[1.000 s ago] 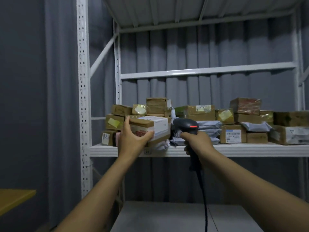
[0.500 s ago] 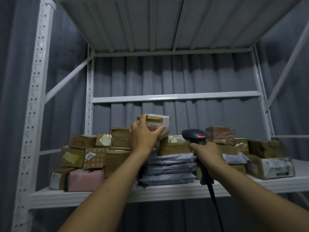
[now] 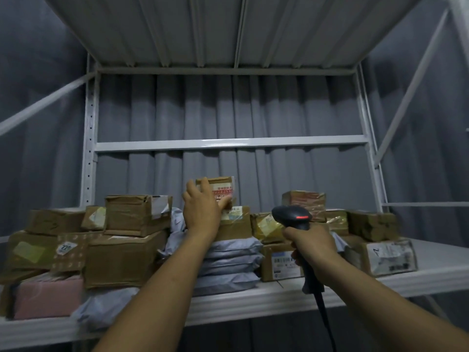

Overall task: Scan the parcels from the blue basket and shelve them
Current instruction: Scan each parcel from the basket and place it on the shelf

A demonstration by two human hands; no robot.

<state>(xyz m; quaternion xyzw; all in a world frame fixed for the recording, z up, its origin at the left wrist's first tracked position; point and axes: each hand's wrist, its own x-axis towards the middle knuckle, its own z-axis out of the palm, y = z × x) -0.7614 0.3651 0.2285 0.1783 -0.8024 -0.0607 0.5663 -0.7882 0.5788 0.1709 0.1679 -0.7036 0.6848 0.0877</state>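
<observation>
Head view: two bare forearms rise from the lower edge, at seven and five o'clock. Behind them runs the white front lip of the shelf (image 3: 253,303). At four o'clock a bare strip of board lies along the lip, in front of a labelled box (image 3: 385,255).

The right hand (image 3: 311,247) is wrapped round the grip of a black scanner (image 3: 291,215). The scanner's head shows a red-lit stripe and tips toward ten o'clock, and its cable (image 3: 324,316) drops past the lip at six o'clock.

Farther in, the left hand (image 3: 203,212) pinches a small brown parcel (image 3: 220,191), fingers up its left edge and thumb across its printed label. The parcel sits just above a taped brown box (image 3: 234,226), which tops a stack of grey mailers (image 3: 228,257) (I cannot tell whether the parcel's base touches that box).

Cartons crowd the shelf from nine o'clock, with a pink parcel (image 3: 48,298) nearest the lip, round to three o'clock.

Above the pile at twelve o'clock the air is open up to the white rear crossbar (image 3: 228,143) and the ribbed underside of the upper shelf (image 3: 203,29). A grey curtain (image 3: 279,110) closes the back.
</observation>
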